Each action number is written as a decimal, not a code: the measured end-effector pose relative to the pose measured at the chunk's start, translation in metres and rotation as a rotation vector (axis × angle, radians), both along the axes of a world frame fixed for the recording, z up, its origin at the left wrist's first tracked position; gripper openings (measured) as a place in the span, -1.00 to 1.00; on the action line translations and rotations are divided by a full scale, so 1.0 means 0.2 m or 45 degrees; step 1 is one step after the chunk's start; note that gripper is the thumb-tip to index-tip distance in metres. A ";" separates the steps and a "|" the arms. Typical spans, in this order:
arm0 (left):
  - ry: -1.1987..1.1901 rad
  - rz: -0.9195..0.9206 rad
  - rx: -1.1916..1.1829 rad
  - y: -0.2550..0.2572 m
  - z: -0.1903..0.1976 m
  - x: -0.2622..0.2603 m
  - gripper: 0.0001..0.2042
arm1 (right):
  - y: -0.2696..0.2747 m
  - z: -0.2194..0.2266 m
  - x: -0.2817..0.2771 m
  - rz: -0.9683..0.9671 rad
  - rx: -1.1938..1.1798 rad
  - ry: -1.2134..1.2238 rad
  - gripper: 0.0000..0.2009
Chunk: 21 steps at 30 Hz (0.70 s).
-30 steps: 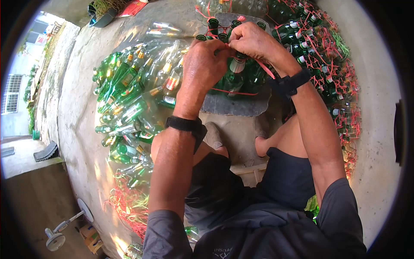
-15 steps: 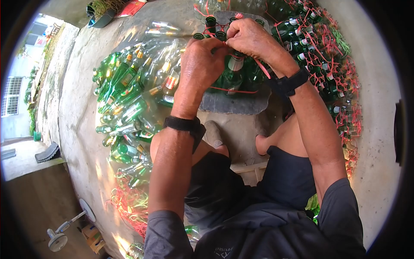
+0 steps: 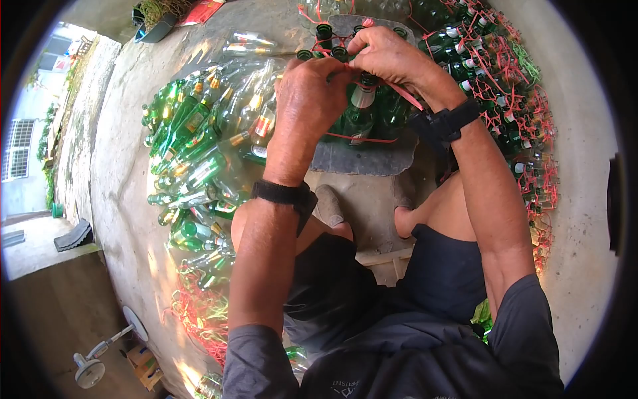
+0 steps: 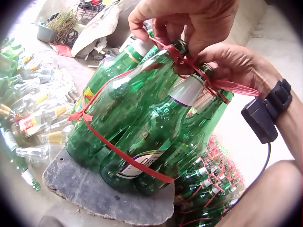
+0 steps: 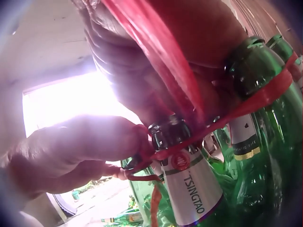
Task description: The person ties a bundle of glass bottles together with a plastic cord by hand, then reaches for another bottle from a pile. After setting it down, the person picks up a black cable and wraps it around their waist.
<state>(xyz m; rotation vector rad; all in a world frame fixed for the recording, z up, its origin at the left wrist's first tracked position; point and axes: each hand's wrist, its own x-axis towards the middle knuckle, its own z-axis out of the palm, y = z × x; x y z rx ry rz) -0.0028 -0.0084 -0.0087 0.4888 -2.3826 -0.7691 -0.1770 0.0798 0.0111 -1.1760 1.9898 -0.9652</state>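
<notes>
Several upright green bottles (image 3: 359, 116) stand bunched on a dark slab (image 3: 362, 163). One red strap (image 4: 125, 158) goes around their bodies, and red tape (image 5: 265, 97) runs about their necks. At the necks, the left hand (image 3: 311, 100) pinches the red tape with curled fingers. Close beside it, the right hand (image 3: 395, 63) pinches the tape too, and a loose red length trails toward its wrist. A white-necked bottle (image 5: 191, 189) stands right under the fingers in the right wrist view. The exact crossing of the tape is partly hidden by the fingers.
Loose green and clear bottles (image 3: 199, 133) lie piled on the left. Many bottles tied with red strips (image 3: 508, 113) stand on the right. A tangle of red and green strips (image 3: 199, 312) lies lower left, and a plant pot (image 3: 156, 26) sits at the upper left.
Both hands have shifted very slightly in the head view while staying at the bottle necks. The loose red length by the right wrist lies at a somewhat different angle.
</notes>
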 end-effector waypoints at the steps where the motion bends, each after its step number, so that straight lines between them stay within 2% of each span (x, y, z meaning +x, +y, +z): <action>1: -0.022 0.005 -0.007 0.00 0.01 0.01 -0.83 | 0.01 0.03 0.01 0.008 0.026 -0.014 -0.70; 3: -0.038 0.000 -0.014 0.01 0.02 0.01 -0.83 | 0.02 0.02 0.03 0.004 0.052 -0.022 -0.67; 5: -0.002 0.008 -0.161 0.01 0.02 0.01 -0.83 | 0.02 -0.07 0.04 -0.198 -0.294 -0.129 -0.77; 6: 0.004 0.000 -0.151 0.01 0.01 0.01 -0.83 | 0.03 -0.05 0.04 -0.115 -0.242 -0.019 -0.72; 8: -0.007 -0.025 -0.167 0.00 0.02 0.02 -0.84 | 0.02 -0.06 0.03 -0.058 -0.198 -0.090 -0.69; 10: -0.065 0.006 -0.084 0.01 0.03 0.02 -0.84 | 0.04 0.04 0.05 -0.060 -0.031 0.026 -0.56; 11: -0.071 0.012 -0.096 0.01 0.04 0.03 -0.85 | 0.05 0.05 0.07 -0.092 -0.055 0.024 -0.55; 12: -0.079 0.021 -0.108 0.01 0.05 0.03 -0.85 | 0.06 0.05 0.08 -0.118 -0.103 -0.055 -0.55; 15: -0.059 -0.026 -0.027 -0.01 0.04 0.02 -0.85 | 0.02 0.06 0.07 -0.069 -0.003 -0.018 -0.58; 21: -0.101 -0.061 0.090 -0.02 0.04 0.01 -0.88 | 0.02 0.04 0.06 -0.069 -0.045 -0.012 -0.60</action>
